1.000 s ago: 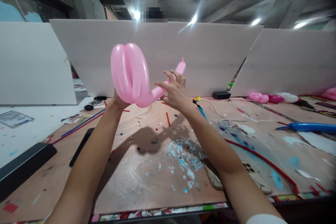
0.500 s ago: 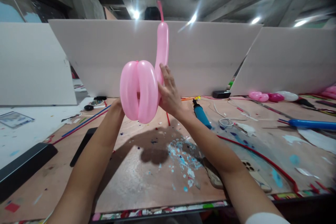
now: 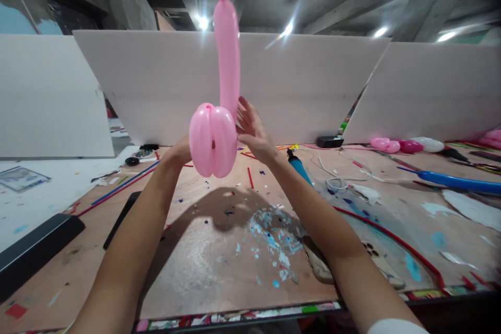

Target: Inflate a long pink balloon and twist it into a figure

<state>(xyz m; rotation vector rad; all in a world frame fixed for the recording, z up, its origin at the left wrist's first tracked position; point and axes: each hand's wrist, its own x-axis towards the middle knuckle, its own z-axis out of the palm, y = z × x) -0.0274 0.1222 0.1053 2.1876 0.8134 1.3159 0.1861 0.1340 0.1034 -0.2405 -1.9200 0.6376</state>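
I hold a pink twisting balloon (image 3: pixel 213 138) up in front of me, above a wooden table (image 3: pixel 203 266). Its lower part is folded into a double loop, and a long straight tail rises to the top of the frame. My left hand (image 3: pixel 180 150) is behind the loop, mostly hidden, and seems to grip it from the back. My right hand (image 3: pixel 252 130) touches the loop's right side where the tail starts, with its fingers spread apart.
White partition boards (image 3: pixel 297 83) wall off the far side of the table. On the table lie a teal balloon pump (image 3: pixel 299 168), a long blue balloon (image 3: pixel 457 181), pink and white balloons (image 3: pixel 407 145), a red uninflated balloon (image 3: pixel 391 240), a phone (image 3: pixel 376 261), a black box (image 3: pixel 330 141) and coloured scraps.
The balloon's tail has swung from pointing right to standing straight up. The folded loop has turned edge-on, shrunk in view and dropped slightly. My right hand's fingers have opened against it.
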